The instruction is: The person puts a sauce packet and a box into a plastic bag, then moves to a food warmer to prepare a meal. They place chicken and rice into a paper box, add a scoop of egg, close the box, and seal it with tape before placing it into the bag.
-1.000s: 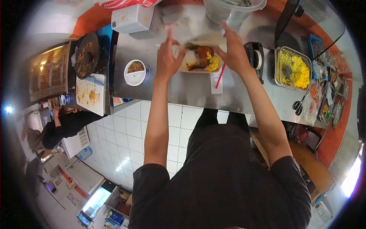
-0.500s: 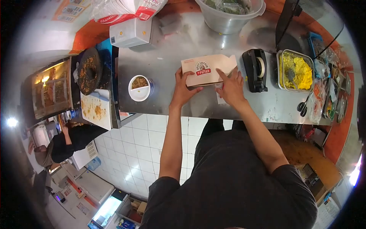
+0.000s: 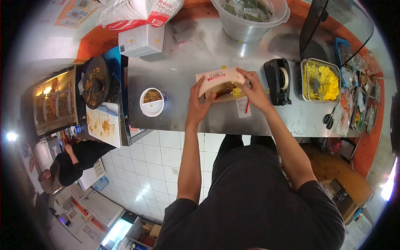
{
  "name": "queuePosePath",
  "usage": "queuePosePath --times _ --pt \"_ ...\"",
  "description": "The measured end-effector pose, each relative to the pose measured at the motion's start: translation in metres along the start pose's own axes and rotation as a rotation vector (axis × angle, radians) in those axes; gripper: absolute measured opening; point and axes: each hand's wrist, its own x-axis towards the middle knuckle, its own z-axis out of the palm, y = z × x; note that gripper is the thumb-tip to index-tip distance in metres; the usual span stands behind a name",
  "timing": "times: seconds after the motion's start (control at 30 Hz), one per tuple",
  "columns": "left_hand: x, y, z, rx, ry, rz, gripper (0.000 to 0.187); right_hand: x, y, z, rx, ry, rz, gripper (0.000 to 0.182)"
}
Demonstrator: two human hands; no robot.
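A cardboard takeaway box (image 3: 221, 76) with a red printed logo is over the steel counter, its lid raised at the side facing me. Dark and yellow food (image 3: 236, 91) shows inside through the gap. My left hand (image 3: 197, 103) grips the box's left side, thumb at the front opening. On the right side, my right hand (image 3: 256, 92) holds the lid edge and corner with its fingers. Just below the box lies a printed paper slip (image 3: 242, 109) with a red pen (image 3: 247, 107) on it.
A black tape dispenser (image 3: 277, 82) and a container of yellow food (image 3: 321, 81) stand to the right, with scissors (image 3: 328, 120) nearby. A round two-part tub (image 3: 153, 102) is on the left. A plastic bowl (image 3: 250, 31) stands behind. Another person (image 3: 73, 162) is at far left.
The box lid was closed and is now lifted at the front, so the food inside shows. The slip and red pen are more exposed below it.
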Motion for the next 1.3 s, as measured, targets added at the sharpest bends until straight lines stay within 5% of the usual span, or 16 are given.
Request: queuePosePath --times 0.03,0.17,0.23,0.5,0.57,0.63,0.77,1.03,1.27,1.3 --pt "-0.001 -0.001 -0.002 -0.252 0.027 -0.078 0.075 0.003 -0.005 -0.005 0.085 0.007 0.059 0.066" --pt "-0.002 0.001 -0.008 -0.245 -0.016 -0.203 0.075 -0.004 -0.023 0.007 0.289 0.076 0.165 0.047" --pt "-0.005 0.001 -0.004 -0.220 -0.021 -0.084 0.075 -0.011 -0.005 0.020 0.358 0.063 0.122 0.046" --pt "-0.005 -0.006 -0.011 -0.275 -0.102 -0.162 0.081 -0.001 0.001 -0.014 0.493 -0.059 0.137 0.046" --pt "-0.007 -0.006 -0.013 -0.300 -0.118 -0.159 0.087 -0.008 -0.008 -0.014 0.370 -0.155 0.204 0.053" --pt "-0.013 -0.001 -0.019 0.261 -0.168 -0.035 0.101 -0.018 0.007 -0.003 0.193 -0.138 0.124 0.062" --pt "-0.021 -0.016 -0.019 0.215 -0.264 -0.062 0.114 -0.028 0.023 -0.002 -0.254 -0.187 -0.063 0.085" --pt "-0.012 -0.025 -0.024 0.427 -0.300 0.088 0.068 -0.014 0.018 -0.024 -0.243 -0.324 -0.109 0.071" --pt "-0.016 -0.022 -0.017 0.448 -0.273 0.083 0.062 -0.012 0.041 -0.011 -0.236 -0.169 -0.296 0.069" --pt "-0.016 -0.015 -0.018 0.659 -0.249 0.180 0.061 -0.014 0.036 -0.012 -0.233 -0.165 -0.295 0.069"
